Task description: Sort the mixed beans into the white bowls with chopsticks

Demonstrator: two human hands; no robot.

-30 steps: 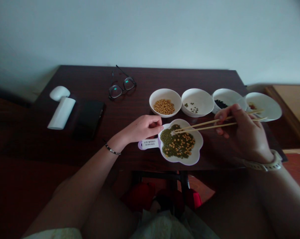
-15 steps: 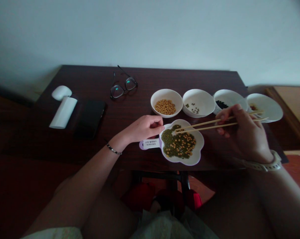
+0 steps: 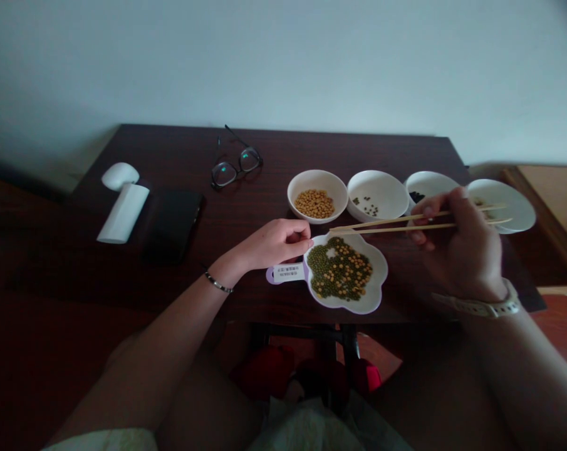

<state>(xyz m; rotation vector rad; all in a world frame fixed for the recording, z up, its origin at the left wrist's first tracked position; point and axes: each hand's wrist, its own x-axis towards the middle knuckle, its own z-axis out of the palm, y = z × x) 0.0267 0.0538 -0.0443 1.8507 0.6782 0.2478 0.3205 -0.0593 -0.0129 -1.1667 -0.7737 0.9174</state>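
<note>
My left hand (image 3: 280, 243) pinches the upper-left rim of a white paw- or flower-shaped dish (image 3: 376, 291) with a lilac edge and a labelled handle (image 3: 287, 273). Mixed green beans (image 3: 323, 285) and yellow soybeans (image 3: 353, 257) lie in the dish. In my right hand (image 3: 466, 244) is a pair of wooden chopsticks (image 3: 386, 224), held level above the dish. Their tips are close together near its far rim; whether a bean sits between them I cannot tell. Just beyond the tips stands a white bowl (image 3: 292, 203) of soybeans (image 3: 315, 203).
Right of it stand a bowl (image 3: 386, 188) with several green beans, a bowl (image 3: 428, 180) of black beans partly behind my right hand, and another bowl (image 3: 518, 207). Glasses (image 3: 236, 169), a dark flat device (image 3: 173, 225) and a white gadget (image 3: 123, 213) lie left on the dark table (image 3: 245, 213).
The chopstick tips have lifted from the beans and moved away from me to the dish's far rim, leaving a small bare patch. My left hand keeps its grip on the rim.
</note>
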